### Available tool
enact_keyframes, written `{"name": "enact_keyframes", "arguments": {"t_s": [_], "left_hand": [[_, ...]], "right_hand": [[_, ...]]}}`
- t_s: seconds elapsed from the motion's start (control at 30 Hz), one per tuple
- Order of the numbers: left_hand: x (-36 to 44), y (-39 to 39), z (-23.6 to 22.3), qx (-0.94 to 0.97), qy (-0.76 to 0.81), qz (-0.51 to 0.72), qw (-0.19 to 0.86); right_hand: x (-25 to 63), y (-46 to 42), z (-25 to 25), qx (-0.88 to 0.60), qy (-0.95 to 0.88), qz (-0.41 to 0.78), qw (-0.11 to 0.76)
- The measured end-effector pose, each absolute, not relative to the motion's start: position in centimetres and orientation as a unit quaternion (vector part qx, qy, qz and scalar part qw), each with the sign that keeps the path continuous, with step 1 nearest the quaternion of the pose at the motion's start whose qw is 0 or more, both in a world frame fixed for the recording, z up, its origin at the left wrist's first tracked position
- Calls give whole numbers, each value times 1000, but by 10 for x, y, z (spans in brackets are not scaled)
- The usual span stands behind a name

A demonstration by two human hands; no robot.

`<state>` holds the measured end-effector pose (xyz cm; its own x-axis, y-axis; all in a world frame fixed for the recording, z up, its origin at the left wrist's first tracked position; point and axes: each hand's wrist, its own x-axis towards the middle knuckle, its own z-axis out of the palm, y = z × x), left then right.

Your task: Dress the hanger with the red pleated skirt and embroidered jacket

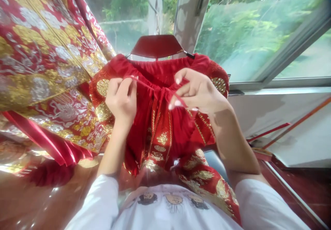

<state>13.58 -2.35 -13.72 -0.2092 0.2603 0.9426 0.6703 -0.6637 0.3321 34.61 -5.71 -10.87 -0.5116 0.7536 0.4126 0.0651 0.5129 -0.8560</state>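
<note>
A red skirt-like garment [160, 119] with gold embroidery hangs from a clip hanger [156, 45] before me. Its gathered top edge faces me, with a thin red cord [144, 84] coming out near the middle. My left hand [121, 97] pinches one end of this cord at the left of the waistband. At the right, my right hand [198, 92] has its fingers bent around another stretch of the cord, which crosses over the fingers. Both hands are just in front of the fabric. Gold-trimmed strips and folds hang below them.
Another red, gold and silver embroidered garment [49, 58] hangs close at the left. A window [245, 44] with a metal frame stands behind the hanger. Red-brown flooring [77, 202] lies below, and an orange-red strip [297, 123] leans along the white wall at right.
</note>
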Motion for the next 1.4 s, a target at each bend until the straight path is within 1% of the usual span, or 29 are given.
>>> {"name": "enact_keyframes", "arguments": {"t_s": [0.1,0.17,0.23,0.3,0.4,0.47,0.6,0.8,0.97,1.03,1.07,1.13,1.27,1.3,1.4], "left_hand": [[151,-20,-137,-629,-333,-702,30],[158,-23,-136,-679,-300,-667,-57],[161,-27,-137,-723,-278,-622,-116],[162,-28,-138,-745,-281,-591,-129],[161,-27,-141,-757,-314,-567,-88],[160,-25,-142,-770,-320,-549,-63],[158,-25,-146,-796,-321,-512,-26],[155,-29,-152,-820,-315,-474,54],[136,-27,-155,-788,-376,-462,156],[128,-27,-156,-780,-388,-462,164],[126,-27,-156,-780,-387,-469,149],[126,-27,-154,-776,-376,-502,69],[134,-24,-149,-733,-328,-567,-183],[137,-23,-148,-720,-315,-576,-225],[141,-18,-146,-692,-291,-585,-308]], "right_hand": [[330,-52,-115,-290,-703,325,562],[322,-46,-123,-324,-687,227,609],[316,-41,-131,-348,-706,137,601],[314,-36,-139,-372,-739,69,558],[314,-31,-148,-388,-777,12,496],[316,-29,-151,-379,-787,-9,486],[317,-25,-152,-387,-776,-28,497],[318,-25,-154,-395,-774,-70,490],[334,-25,-158,-396,-727,-137,544],[339,-24,-159,-413,-711,-134,552],[339,-24,-159,-424,-706,-121,555],[337,-25,-158,-434,-696,-78,566],[326,-30,-152,-390,-680,35,619],[324,-30,-151,-378,-678,63,627],[322,-30,-146,-353,-675,130,635]]}}
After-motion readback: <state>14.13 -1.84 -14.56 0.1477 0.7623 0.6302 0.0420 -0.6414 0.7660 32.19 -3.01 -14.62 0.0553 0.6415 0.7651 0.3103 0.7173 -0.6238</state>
